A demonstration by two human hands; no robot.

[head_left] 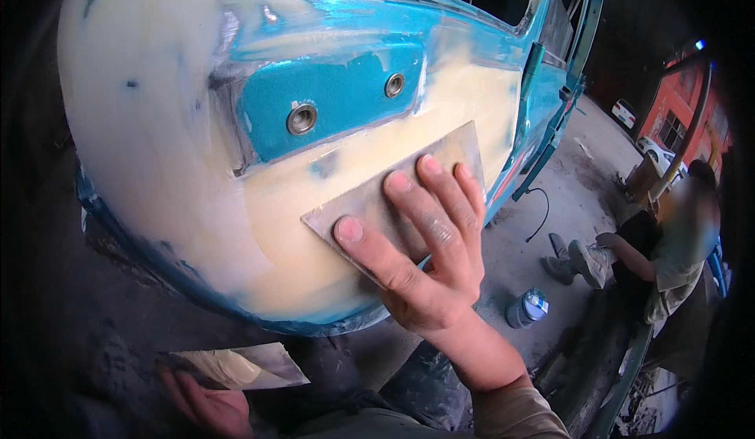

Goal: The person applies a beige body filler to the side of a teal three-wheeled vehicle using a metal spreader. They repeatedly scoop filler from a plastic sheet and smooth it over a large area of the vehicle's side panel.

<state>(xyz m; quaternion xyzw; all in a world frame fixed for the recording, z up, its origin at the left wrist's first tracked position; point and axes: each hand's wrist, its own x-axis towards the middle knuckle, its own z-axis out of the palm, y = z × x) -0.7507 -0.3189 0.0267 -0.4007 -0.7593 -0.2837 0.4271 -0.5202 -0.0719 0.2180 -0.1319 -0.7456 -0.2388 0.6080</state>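
My right hand (429, 262) presses a flat, grey metal putty spreader (362, 205) against the curved panel of a teal vehicle body (472, 34). Its fingers lie spread across the spreader's face, with the thumb side out of sight underneath. Cream filler (279, 207) coats the panel around and below the spreader. Lower left, my left hand (211, 406) holds a second flat metal plate (281, 367) with a smear of cream filler (228, 368) on it. Part of that hand is in shadow. Above the right hand is a bare teal recess (338, 97) with two round metal fittings.
To the right, a person (676, 242) sits low with legs stretched toward the vehicle. A can with a blue and white lid (533, 305) stands on the concrete floor (511, 254). A thin cable (546, 211) hangs from the vehicle's side. Parked cars (624, 113) stand farther off.
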